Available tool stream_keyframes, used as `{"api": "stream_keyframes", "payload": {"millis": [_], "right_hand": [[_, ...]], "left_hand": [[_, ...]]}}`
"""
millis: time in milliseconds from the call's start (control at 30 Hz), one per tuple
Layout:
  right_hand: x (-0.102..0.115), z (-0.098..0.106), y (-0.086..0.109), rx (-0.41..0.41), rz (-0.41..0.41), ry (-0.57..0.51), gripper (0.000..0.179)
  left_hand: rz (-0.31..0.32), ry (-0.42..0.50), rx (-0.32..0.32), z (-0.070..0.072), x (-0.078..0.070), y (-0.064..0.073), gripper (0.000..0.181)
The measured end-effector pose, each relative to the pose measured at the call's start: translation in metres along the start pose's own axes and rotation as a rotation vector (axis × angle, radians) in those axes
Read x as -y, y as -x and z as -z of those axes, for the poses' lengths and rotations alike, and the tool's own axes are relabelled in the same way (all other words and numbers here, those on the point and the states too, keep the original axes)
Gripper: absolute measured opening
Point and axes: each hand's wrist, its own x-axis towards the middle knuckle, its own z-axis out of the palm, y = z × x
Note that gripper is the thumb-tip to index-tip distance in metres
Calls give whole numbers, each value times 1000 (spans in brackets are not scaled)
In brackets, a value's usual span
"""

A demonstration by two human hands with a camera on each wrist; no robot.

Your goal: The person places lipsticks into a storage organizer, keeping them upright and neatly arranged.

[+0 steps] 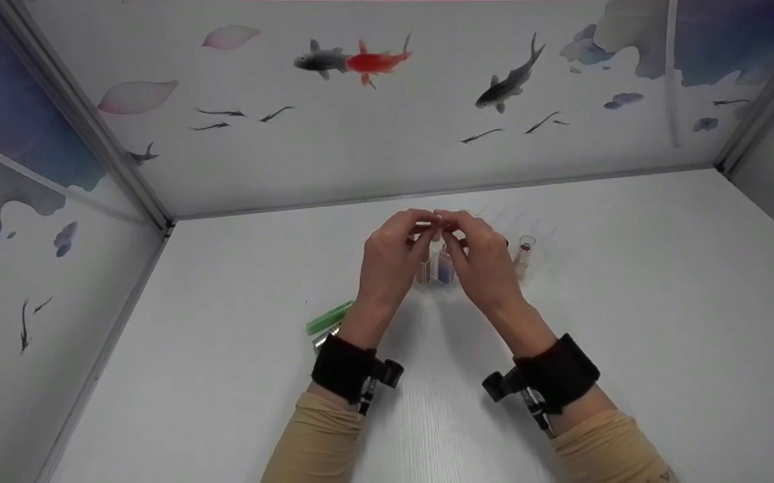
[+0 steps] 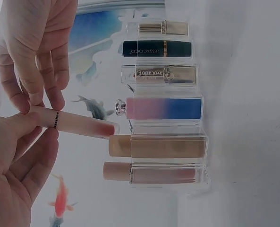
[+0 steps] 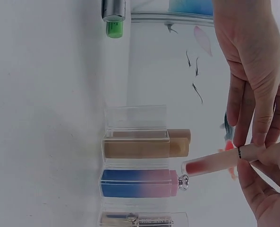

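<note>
My left hand and right hand meet over the far part of the table. Between them they pinch a lip gloss tube by its pale pink cap end, with thumb and fingertips. Its clear end, reddish inside, points down toward a clear lipstick holder. Several tubes stand upright in that holder: a pink lip gloss, a tan tube, a pink-to-blue tube, a lipstick marked avocado, a dark green tube and a gold lipstick.
A green tube and a silver-coloured tube lie on the white table beside my left wrist. Behind the holder rises a panel painted with fish. More panels border both sides.
</note>
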Motion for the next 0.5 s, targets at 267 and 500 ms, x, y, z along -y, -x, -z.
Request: {"api": "stream_keyframes", "payload": {"millis": [267, 500], "right_hand": [[-5, -4, 3, 80, -25, 25, 32], [-6, -5, 4, 104, -33, 4, 33]], "left_hand": [[37, -44, 9, -7, 6, 2, 18], [67, -31, 25, -8, 8, 3, 18]]}}
